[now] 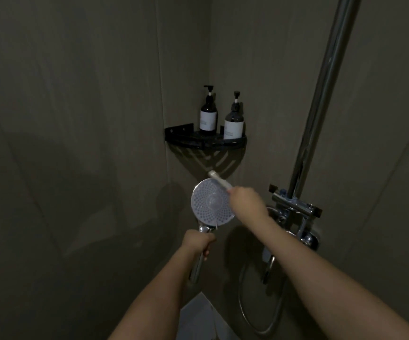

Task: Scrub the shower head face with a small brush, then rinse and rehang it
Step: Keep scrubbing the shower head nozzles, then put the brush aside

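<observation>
1. Head view: dim shower corner with grey-brown tiled walls, meeting in a vertical seam at centre.
2. Mounted in that far corner: a black corner shelf, carrying two dark pump bottles with pale labels, the left bottle just beside the right bottle, both upright.
3. On the right: a chrome riser pipe, slanting up out of frame, joined below to a chrome mixer valve on the right wall.
4. Below the valve: a chrome hose, looping down and back up against the wall.
5. Near centre, below the shelf: the shower head, held up off any mount, round perforated face turned toward the camera, handle pointing down.
6. Left hand: clenched around the chrome handle just under the round face, fingers wrapped about it.
7. Right hand: grasping the near end of a small white brush, fingers closed around its handle.
8. Brush lying across the upper right edge of the face, head end poking past the rim toward the shelf; bristles blurred, contact with the face likely but not sharply seen.
9. Both bare forearms reaching in from the near bottom edge.
</observation>
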